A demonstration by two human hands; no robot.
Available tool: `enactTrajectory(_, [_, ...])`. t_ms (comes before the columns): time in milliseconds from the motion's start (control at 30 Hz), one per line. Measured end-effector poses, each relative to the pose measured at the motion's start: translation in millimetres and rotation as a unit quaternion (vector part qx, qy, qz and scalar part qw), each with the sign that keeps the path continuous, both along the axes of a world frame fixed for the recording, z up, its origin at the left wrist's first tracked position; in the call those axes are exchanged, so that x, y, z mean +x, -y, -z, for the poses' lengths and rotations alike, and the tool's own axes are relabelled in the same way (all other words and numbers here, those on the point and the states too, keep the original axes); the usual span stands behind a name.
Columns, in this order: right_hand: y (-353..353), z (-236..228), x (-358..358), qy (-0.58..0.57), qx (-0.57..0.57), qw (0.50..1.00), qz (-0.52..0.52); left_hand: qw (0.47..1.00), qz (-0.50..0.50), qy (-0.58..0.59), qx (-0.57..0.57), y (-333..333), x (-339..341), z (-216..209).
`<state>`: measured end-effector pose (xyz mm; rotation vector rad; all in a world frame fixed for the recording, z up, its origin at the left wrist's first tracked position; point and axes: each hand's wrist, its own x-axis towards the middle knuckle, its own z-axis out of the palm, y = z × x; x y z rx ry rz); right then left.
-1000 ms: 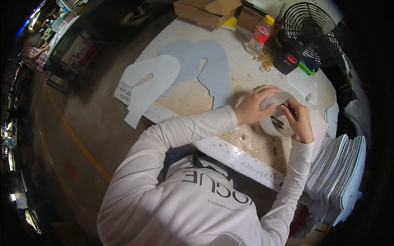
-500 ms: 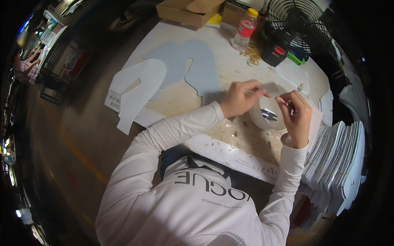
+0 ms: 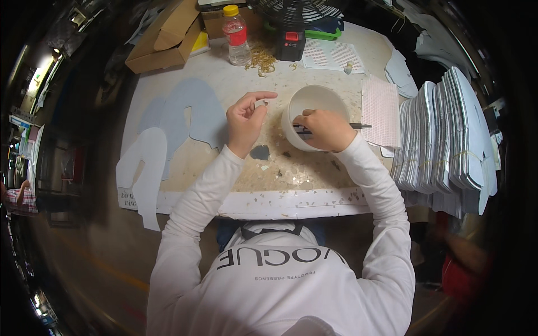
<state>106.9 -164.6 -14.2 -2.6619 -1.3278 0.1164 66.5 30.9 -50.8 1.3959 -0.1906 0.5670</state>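
Note:
My left hand (image 3: 245,120) is raised over the table. Its thumb and curled fingers pinch a small pale scrap (image 3: 261,103), while the index finger stretches to the right. My right hand (image 3: 322,129) reaches into a round white plastic tub (image 3: 315,94), knuckles up and fingers closed. A dark slim pen (image 3: 361,126) juts out past the tub's right side from under that hand. Beside the right fingertips, part of a dark-bladed tool (image 3: 302,133) shows inside the tub. My palm and fingers hide the rest of the tub's contents.
Blue-grey cut sheets (image 3: 193,106) and a white curved piece (image 3: 147,179) lie at the left. Bundled sheet stacks (image 3: 443,134) stand right of a printed pink sheet (image 3: 380,106). A bottle (image 3: 236,39), rubber bands (image 3: 262,60), an open carton (image 3: 162,42) and a fan (image 3: 297,11) line the back.
My hands have moved apart. The right one has gone down into the tub; the left has drawn away from it with the small pale scrap. The view has turned rightward.

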Motion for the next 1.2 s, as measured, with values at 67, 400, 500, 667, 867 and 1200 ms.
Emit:
enactTrajectory(67, [-4.6,-0.2,1.2,0.001,0.018,1.0,-0.007,0.997,0.017,-0.071,-0.008,-2.7,-3.1,-0.3])
enactTrajectory(400, [-12.3,-6.3,7.9,-0.141,0.027,0.988,-0.048,0.968,0.146,-0.182,-0.093,-1.8,-4.4,3.8])
enactTrajectory(500, [-17.6,-2.4,8.9,-0.131,0.03,0.991,-0.007,0.969,0.112,-0.193,-0.102,1.3,-5.2,2.8])
enactTrajectory(667, [-21.3,-0.4,13.0,-0.211,0.061,0.975,0.027,0.968,0.139,-0.193,-0.082,-0.6,-3.3,5.1])
enactTrajectory(867, [-16.3,-20.7,16.7,-0.055,0.165,0.984,0.043,0.983,0.078,-0.147,-0.081,-0.1,-1.6,-1.5])
enactTrajectory(1200, [-18.8,-46.4,-14.3,-0.104,0.372,0.919,0.082,0.991,0.113,-0.061,0.046,0.9,-10.4,-5.8])
